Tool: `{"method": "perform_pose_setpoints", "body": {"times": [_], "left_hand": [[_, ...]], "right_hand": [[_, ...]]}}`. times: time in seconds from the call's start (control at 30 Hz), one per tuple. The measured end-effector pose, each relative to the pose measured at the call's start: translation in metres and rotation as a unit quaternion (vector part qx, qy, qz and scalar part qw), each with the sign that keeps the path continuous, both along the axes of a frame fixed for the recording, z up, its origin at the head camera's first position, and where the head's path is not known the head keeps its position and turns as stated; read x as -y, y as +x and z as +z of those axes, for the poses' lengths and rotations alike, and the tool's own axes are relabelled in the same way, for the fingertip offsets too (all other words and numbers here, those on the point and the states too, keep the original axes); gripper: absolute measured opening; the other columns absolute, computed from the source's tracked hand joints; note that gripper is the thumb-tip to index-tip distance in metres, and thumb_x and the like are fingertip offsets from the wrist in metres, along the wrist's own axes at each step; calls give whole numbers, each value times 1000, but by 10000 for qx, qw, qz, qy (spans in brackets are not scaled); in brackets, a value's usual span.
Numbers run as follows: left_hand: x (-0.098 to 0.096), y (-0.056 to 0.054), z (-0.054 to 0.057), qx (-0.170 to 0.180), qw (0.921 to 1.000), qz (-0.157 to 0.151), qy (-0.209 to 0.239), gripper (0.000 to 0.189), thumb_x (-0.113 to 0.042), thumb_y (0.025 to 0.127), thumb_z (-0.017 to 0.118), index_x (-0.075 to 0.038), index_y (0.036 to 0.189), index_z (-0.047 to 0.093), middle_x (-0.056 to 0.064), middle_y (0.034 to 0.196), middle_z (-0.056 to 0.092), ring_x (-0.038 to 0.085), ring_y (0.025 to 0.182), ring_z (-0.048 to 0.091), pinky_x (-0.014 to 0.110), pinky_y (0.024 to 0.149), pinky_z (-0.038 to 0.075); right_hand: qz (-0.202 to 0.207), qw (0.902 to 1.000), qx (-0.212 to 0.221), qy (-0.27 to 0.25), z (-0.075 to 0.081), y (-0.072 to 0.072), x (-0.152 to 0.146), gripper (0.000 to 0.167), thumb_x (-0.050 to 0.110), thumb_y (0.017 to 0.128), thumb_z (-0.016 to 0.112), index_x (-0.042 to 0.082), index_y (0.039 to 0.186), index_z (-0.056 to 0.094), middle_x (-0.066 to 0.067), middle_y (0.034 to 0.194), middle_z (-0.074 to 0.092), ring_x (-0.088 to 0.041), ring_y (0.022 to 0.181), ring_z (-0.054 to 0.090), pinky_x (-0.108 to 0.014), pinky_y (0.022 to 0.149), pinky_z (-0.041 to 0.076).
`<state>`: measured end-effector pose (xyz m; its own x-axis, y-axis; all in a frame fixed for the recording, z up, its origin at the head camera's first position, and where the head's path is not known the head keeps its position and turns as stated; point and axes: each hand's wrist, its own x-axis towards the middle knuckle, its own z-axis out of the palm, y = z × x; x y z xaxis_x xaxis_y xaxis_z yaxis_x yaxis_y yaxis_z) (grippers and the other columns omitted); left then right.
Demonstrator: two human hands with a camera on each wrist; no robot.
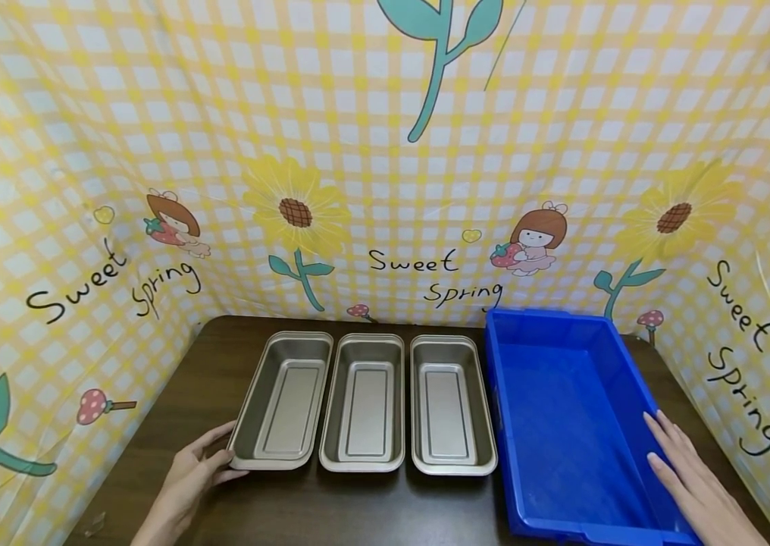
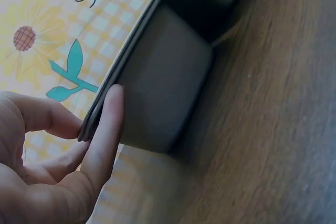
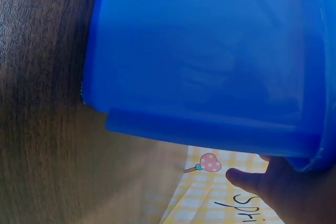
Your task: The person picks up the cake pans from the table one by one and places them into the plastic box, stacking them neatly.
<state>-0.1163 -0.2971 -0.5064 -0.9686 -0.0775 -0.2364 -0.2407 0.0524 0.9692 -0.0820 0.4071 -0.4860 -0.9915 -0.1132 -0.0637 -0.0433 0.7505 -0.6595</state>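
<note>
In the head view, three metal loaf pans stand side by side on the table: a left loaf pan (image 1: 289,409), a middle loaf pan (image 1: 367,409) and a right loaf pan (image 1: 449,409). My left hand (image 1: 187,474) pinches the near left corner of the left loaf pan; in the left wrist view its thumb and fingers meet at the rim, against the pan's outer wall (image 2: 163,77). To the right of the pans lies a large blue plastic tray (image 1: 555,425). My right hand (image 1: 692,474) is at the tray's right rim with its fingers extended, partly hidden behind the tray in the right wrist view.
A dark brown wooden table (image 1: 330,508) bears the pans and the tray. A yellow checked cloth (image 1: 385,197) with flowers and lettering hangs behind it and on both sides. The tray's left wall stands close beside the right loaf pan.
</note>
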Motion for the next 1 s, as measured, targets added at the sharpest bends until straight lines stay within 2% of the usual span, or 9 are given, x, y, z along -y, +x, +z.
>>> {"method": "perform_pose_setpoints", "body": {"times": [0.1, 0.5, 0.67, 0.87, 1.0], "left_hand": [[0, 0, 0, 58, 9999, -9, 103, 62, 10, 100, 50, 17, 158, 28, 39, 160, 28, 16, 105, 68, 38, 89, 64], [3, 0, -4, 64, 9979, -459, 461, 70, 8, 100, 48, 14, 162, 15, 40, 163, 20, 18, 110, 67, 42, 94, 62], [3, -2, -5, -31, 9976, -487, 483, 72, 10, 98, 49, 14, 162, 17, 40, 161, 27, 23, 106, 69, 44, 91, 63], [6, -3, -7, 3, 9960, -673, 584, 72, 9, 100, 46, 13, 163, 11, 40, 166, 13, 21, 107, 69, 42, 93, 63], [6, -2, -8, -52, 9964, -590, 599, 71, 10, 100, 47, 13, 163, 13, 39, 166, 13, 21, 102, 67, 42, 93, 63]], "right_hand": [[2, 10000, -7, -4, 0, 0, 0, 69, 41, 116, 35, 15, 171, 2, -32, 172, -8, -59, 153, -15, -86, 108, -14], [49, 9998, -193, 10, -2, 1, 0, 67, 37, 116, 35, 13, 171, 5, -32, 172, -6, -60, 153, -14, -81, 110, -19], [64, 9998, -202, -43, -2, 1, 1, 67, 36, 116, 36, 15, 172, 5, -31, 172, -6, -60, 153, -13, -83, 110, -17], [44, 9999, -140, -25, -1, 0, 1, 68, 38, 116, 35, 15, 171, 3, -31, 172, -7, -60, 153, -14, -83, 109, -17], [24, 9999, -102, 3, -1, 0, 1, 68, 39, 116, 35, 15, 171, 3, -31, 172, -8, -59, 153, -14, -83, 109, -18]]}}
